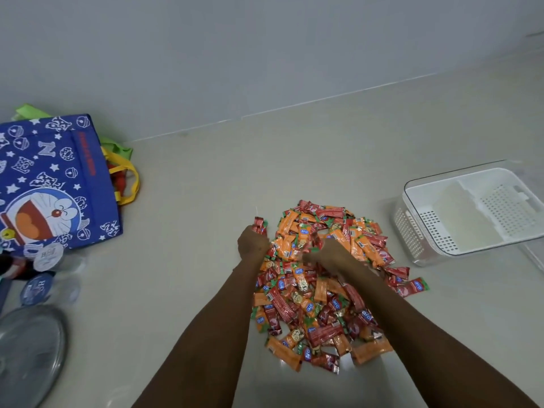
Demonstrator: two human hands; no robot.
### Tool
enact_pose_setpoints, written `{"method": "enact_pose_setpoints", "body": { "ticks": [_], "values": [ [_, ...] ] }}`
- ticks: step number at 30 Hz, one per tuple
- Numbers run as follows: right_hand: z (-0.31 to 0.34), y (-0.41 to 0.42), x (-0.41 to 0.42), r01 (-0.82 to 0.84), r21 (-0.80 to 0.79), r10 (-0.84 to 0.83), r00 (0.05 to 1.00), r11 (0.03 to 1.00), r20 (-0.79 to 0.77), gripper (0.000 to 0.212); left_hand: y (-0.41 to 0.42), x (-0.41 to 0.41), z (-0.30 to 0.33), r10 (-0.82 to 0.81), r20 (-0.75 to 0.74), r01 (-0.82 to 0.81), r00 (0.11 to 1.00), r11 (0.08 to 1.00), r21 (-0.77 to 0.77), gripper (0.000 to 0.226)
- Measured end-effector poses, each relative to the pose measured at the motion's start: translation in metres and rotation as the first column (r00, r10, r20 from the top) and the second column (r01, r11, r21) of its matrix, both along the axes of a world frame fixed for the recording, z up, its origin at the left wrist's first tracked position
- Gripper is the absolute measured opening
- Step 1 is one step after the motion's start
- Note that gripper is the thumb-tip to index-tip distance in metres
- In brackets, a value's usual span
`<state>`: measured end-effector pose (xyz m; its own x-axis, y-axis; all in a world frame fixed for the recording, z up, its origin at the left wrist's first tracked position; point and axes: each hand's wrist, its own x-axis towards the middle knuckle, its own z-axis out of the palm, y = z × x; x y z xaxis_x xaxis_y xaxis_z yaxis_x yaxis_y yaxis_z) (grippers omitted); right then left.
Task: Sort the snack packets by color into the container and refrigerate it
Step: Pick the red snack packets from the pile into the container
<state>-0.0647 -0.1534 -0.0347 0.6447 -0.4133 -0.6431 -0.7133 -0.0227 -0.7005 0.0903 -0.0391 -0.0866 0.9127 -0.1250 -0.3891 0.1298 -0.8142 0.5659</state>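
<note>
A heap of red and orange snack packets (321, 287) lies on the pale counter in the middle of the head view. My left hand (252, 242) is at the heap's far left edge and grips a few red packets (260, 225) that stick up from its fist. My right hand (329, 254) reaches into the heap's upper middle, blurred, with its fingers down among the packets; whether it holds one is unclear. A clear container (412, 231) with a white perforated divided insert stands to the right of the heap, holding no packets.
A blue cartoon-print tote bag (44, 184) with yellow handles lies at the left. Below it are round lidded cups (48, 256) and a metal pan lid (26, 354). A grey wall runs behind the counter.
</note>
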Motion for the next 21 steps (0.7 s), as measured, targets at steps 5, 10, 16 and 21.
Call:
{"method": "enact_pose_setpoints", "body": {
  "ticks": [5, 10, 16, 21],
  "values": [
    [-0.019, 0.046, 0.005, -0.367, -0.296, 0.371, 0.928, 0.882, -0.044, 0.011, 0.037, -0.019, 0.015, 0.251, -0.075, -0.261, 0.965, 0.896, -0.358, 0.031],
    [-0.035, 0.072, 0.002, -0.458, -0.495, 0.491, 0.868, 0.738, -0.072, 0.041, 0.104, -0.058, 0.035, 0.261, -0.401, -0.448, 0.878, 0.743, -0.497, 0.027],
    [-0.015, 0.063, 0.009, -0.332, -0.371, 0.35, 0.936, 0.867, -0.019, 0.026, 0.15, -0.094, 0.042, 0.233, -0.477, -0.473, 0.847, 0.74, -0.478, 0.016],
    [0.012, 0.066, -0.008, -0.345, -0.218, 0.371, 0.925, 0.913, 0.087, 0.008, 0.161, -0.117, 0.036, 0.163, -0.536, -0.479, 0.828, 0.703, -0.527, 0.023]
  ]
}}
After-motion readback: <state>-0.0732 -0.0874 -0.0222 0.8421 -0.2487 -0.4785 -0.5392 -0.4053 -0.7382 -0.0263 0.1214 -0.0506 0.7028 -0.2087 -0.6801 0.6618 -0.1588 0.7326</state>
